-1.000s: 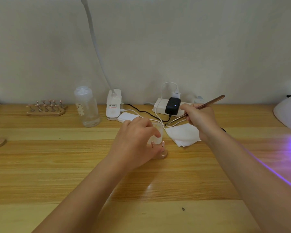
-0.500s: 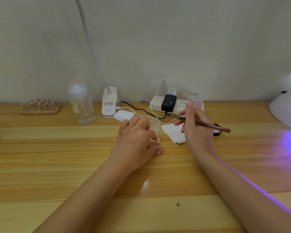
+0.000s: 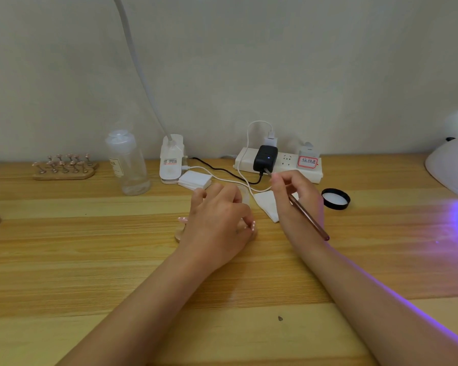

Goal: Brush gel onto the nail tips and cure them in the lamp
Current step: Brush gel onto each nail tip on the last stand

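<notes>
The left hand (image 3: 217, 220) grips a small wooden nail-tip stand (image 3: 179, 233); the right hand (image 3: 296, 199) pinches a slim rose-gold brush (image 3: 308, 219). Tips look light and fragile, so hold the base.

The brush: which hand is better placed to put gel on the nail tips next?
The right hand: it already grips the brush like a pen. The left hand is occupied, resting over the nail-tip stand.

Right hand (image 3: 296, 199) grips brush (image 3: 308, 219); left hand (image 3: 217, 223) perhaps holds a jar.
</notes>
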Tool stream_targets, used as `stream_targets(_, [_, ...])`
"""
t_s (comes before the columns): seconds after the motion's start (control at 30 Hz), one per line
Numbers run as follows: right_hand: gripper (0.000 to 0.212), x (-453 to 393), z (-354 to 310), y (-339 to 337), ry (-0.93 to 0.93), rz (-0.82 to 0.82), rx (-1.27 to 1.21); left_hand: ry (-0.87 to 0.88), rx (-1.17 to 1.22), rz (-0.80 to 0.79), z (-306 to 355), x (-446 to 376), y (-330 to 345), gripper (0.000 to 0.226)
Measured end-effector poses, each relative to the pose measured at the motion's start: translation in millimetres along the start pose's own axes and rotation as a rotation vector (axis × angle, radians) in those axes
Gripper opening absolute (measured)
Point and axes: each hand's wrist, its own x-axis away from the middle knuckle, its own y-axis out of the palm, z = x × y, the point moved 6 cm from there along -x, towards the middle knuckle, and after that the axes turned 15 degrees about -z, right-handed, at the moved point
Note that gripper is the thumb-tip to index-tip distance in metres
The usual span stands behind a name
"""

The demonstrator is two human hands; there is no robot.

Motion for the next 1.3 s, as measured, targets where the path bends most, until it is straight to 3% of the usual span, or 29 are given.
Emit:
stream_targets(0.1, [0.018,0,2,0,0.015,-0.020,-0.029,0.132,0.055,0.119,7,5,-17,0.006])
stream_targets(0.2, [0.025,1,4,0,0.025,-0.052,-0.081,0.235,0.304,0.167,0,11,-32,0.015])
stream_targets(0.37, [0.037,6,3,-1,0.017,-0.055,-0.175,0.117,0.572,0.140,-25,19,-25,0.017])
stream_targets(0.53, [0.043,10,1,8,0.019,-0.077,-0.231,0.205,0.762,0.119,-21,30,-11,0.020])
stream_targets(0.67, [0.039,12,-3,11,-0.005,-0.075,-0.249,0.256,0.747,0.047,-19,32,3,0.022])
stream_targets(0.77, [0.035,12,-6,17,-0.003,-0.150,-0.258,0.239,0.613,0.104,-20,35,7,0.023])
stream_targets(0.87, [0.034,15,-8,19,-0.004,-0.207,-0.285,0.218,0.659,0.134,-23,35,8,0.026])
stream_targets(1.03, [0.026,26,-12,13,0.021,-0.249,-0.336,0.183,0.591,0.092,-24,33,12,0.019])
stream_targets(1.3, [0.035,36,-19,6,-0.012,-0.189,-0.413,0.228,0.508,0.014,-19,31,14,0.021])
